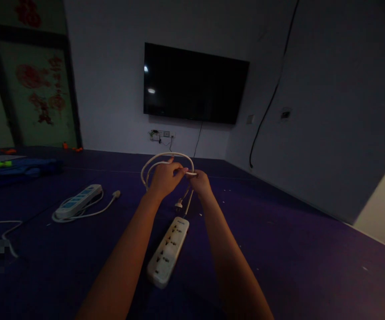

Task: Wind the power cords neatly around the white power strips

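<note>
A white power strip (168, 251) lies on the dark mat right below my hands, its sockets facing up. Its white cord (165, 154) is looped in the air around my left hand (167, 178), whose thumb and fingers pinch it. Close beside, on the right, my right hand (199, 181) is closed on the same cord, partly hiding its own fingers. The cord's plug (178, 205) hangs just beyond the strip's far end, below the two hands.
To the left lies a second power strip (79, 202) with blue socket faces, its cord and plug (116, 194) beside it. Another white cord (9, 235) runs at the far left. Folded blue cloth (22, 166) lies farther back. A television (195, 84) hangs on the wall ahead.
</note>
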{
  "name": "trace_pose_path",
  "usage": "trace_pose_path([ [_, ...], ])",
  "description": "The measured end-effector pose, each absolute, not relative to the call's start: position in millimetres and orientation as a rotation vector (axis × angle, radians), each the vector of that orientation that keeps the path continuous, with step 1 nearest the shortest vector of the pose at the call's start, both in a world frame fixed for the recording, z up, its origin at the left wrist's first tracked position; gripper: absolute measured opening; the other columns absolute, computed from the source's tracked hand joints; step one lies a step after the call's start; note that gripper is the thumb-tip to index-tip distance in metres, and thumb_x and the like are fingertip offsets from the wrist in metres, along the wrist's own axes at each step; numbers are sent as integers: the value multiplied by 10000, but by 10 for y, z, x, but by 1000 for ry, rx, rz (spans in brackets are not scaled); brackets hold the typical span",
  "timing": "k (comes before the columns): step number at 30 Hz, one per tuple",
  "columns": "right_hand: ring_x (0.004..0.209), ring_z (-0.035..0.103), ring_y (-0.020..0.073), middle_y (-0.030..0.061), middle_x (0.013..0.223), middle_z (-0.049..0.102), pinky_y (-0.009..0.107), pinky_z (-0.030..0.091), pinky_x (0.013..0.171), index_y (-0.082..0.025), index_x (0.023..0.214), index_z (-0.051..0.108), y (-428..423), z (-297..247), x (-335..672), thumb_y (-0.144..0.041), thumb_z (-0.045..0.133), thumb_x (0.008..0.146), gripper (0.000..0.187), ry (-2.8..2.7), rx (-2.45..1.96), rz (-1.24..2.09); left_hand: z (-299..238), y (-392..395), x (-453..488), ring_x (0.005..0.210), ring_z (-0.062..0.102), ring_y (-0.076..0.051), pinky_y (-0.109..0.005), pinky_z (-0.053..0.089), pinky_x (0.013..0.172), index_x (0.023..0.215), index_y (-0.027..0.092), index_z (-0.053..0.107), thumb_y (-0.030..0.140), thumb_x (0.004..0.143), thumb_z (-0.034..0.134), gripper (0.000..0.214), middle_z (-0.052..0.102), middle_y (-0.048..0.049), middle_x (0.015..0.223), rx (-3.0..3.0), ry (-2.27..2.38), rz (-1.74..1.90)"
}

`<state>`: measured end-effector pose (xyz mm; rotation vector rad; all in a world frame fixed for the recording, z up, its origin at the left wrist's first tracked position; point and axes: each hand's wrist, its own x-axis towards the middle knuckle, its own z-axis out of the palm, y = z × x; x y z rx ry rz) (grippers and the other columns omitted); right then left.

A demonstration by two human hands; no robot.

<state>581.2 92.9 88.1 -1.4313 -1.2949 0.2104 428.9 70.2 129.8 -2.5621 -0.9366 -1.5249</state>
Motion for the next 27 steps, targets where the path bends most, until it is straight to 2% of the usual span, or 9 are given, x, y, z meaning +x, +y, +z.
trace_pose_path([
  [3, 555, 591, 139, 37, 641, 653, 240, 454, 550, -138, 827, 690, 810, 948, 5908, -212, 682, 684, 162, -1343, -1549, 280, 1311, 715, 4259, 1018, 664, -244, -350, 496, 884, 781, 199, 707, 367, 859, 518, 265, 700, -44, 681, -2581, -927, -1551],
  [5, 506, 575, 130, 27, 608, 639, 232, 449, 508, -134, 890, 701, 698, 995, 6001, -211, 733, 652, 252, -1388, -1685, 339, 1314, 728, 4241, 1128, 613, -252, -367, 490, 916, 783, 203, 706, 364, 847, 534, 244, 725, -54, 753, -2597, -903, -1589],
  [8, 510, 595, 149, 39, 629, 660, 248, 470, 502, -121, 1060, 687, 537, 1082, 6163, -163, 781, 588, 483, -1387, -1844, 350, 1313, 741, 4224, 1125, 617, -233, -396, 425, 1027, 765, 205, 699, 346, 830, 550, 216, 738, -35, 793, -2650, -826, -1638],
  [10, 591, 634, 165, 57, 705, 694, 263, 502, 571, -121, 1076, 690, 459, 1156, 6247, -75, 769, 551, 533, -1409, -1838, 264, 1316, 733, 4223, 1103, 629, -225, -400, 395, 1060, 743, 202, 694, 334, 811, 564, 197, 741, -27, 807, -2691, -781, -1661],
  [13, 774, 668, 165, 69, 866, 725, 276, 515, 736, -152, 1033, 711, 379, 1287, 6268, -12, 679, 624, 434, -1464, -1563, 123, 1335, 683, 4244, 1110, 622, -234, -401, 422, 1028, 707, 201, 685, 316, 784, 581, 174, 740, -31, 809, -2740, -765, -1637],
  [16, 805, 672, 164, 80, 894, 728, 302, 514, 772, -143, 1019, 713, 302, 1405, 6153, -139, 599, 794, 253, -1410, -1252, 139, 1354, 606, 4295, 1090, 628, -235, -386, 450, 982, 719, 204, 685, 288, 780, 583, 146, 732, -33, 795, -2822, -769, -1501],
  [21, 610, 635, 131, 40, 714, 705, 244, 503, 588, -122, 976, 708, 189, 1468, 5960, -275, 631, 813, 237, -1452, -1122, 513, 1320, 512, 4435, 942, 661, -213, -351, 476, 900, 738, 194, 680, 289, 796, 586, 145, 725, -41, 840, -2992, -640, -1264],
  [24, 515, 581, 106, 5, 616, 670, 198, 449, 482, -105, 1000, 696, 193, 1439, 5952, -170, 672, 747, 262, -1406, -1228, 581, 1291, 473, 4509, 823, 660, -200, -339, 486, 825, 820, 175, 695, 310, 836, 539, 207, 723, -59, 844, -3038, -575, -1129],
  [27, 465, 557, 90, -18, 546, 632, 170, 422, 440, -89, 961, 688, 243, 1399, 5988, -40, 611, 717, 261, -1278, -1254, 566, 1279, 425, 4541, 901, 656, -218, -335, 484, 812, 986, 167, 683, 317, 861, 509, 262, 720, -92, 969, -3057, -593, -1094],
])
